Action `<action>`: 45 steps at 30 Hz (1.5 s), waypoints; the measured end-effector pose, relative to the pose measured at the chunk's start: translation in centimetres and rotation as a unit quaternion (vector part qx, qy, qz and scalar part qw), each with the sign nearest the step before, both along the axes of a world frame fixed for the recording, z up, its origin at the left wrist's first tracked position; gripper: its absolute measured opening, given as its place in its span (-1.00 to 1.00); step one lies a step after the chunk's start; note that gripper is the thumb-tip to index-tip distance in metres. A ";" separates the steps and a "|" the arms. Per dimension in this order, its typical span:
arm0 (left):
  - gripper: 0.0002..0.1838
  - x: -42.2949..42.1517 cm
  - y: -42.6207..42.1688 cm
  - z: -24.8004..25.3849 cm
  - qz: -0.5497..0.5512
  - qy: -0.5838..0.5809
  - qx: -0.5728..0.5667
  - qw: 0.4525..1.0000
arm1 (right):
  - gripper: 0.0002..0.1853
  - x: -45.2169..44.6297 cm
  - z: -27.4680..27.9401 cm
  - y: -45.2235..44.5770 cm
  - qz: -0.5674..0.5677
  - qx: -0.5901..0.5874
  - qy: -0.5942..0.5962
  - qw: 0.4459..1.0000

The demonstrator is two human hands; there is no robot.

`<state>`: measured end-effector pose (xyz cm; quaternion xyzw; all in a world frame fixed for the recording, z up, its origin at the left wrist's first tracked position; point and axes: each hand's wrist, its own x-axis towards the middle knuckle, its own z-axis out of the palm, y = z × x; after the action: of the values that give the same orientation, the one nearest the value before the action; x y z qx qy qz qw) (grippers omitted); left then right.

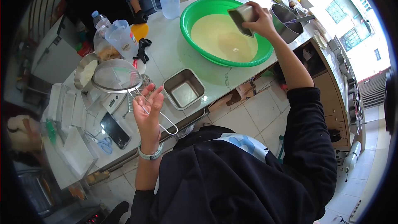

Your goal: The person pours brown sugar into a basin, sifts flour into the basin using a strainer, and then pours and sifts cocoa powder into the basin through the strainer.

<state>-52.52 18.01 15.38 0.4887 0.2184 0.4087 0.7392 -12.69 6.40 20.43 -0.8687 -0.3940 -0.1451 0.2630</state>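
My right hand (261, 21) grips a small rectangular metal tin (245, 15), tilted over a large green basin (253, 61). Pale cream-coloured liquid (219, 37) fills much of the basin, with a ripple and some bubbles below the tin. On the left, my left hand (149, 110) has its fingers loosely around the wire handle of a fine-mesh strainer (117, 74). The strainer is held above the counter, its mesh bowl pointing away to the left. Between my hands, an open rectangular metal pan (184, 89) sits on the counter near its front edge.
Behind the basin stand a clear measuring jug (168, 2) and a large metal pot (286, 25). Left lie a phone (115, 130), scissors (103, 143), a scale (112, 103) and a bowl of white powder (86, 72). A co-worker's gloved hand (140, 17) is across the counter.
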 end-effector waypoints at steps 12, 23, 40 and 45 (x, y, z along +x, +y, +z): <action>-0.69 -3.8 -0.5 -1.0 0.058 0.027 -0.014 0.998 | -0.19 -1.6 1.0 0.7 0.081 -0.089 -0.180 0.976; -0.70 -3.8 -0.9 -1.5 0.048 0.036 -0.014 0.998 | -0.24 -3.1 -0.1 0.7 0.053 -0.075 -0.188 0.978; -0.74 -2.0 -0.8 -0.4 0.064 0.027 0.049 0.996 | -0.17 1.7 0.4 -2.6 0.168 0.298 0.463 0.818; -0.78 0.5 2.2 -0.3 -0.033 0.023 0.006 0.999 | -0.16 2.0 0.3 -3.4 0.231 0.325 0.519 0.756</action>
<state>-52.00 20.25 15.04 0.5094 0.2171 0.3737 0.7441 -10.66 2.97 20.74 -0.5554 -0.3146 0.2740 0.7194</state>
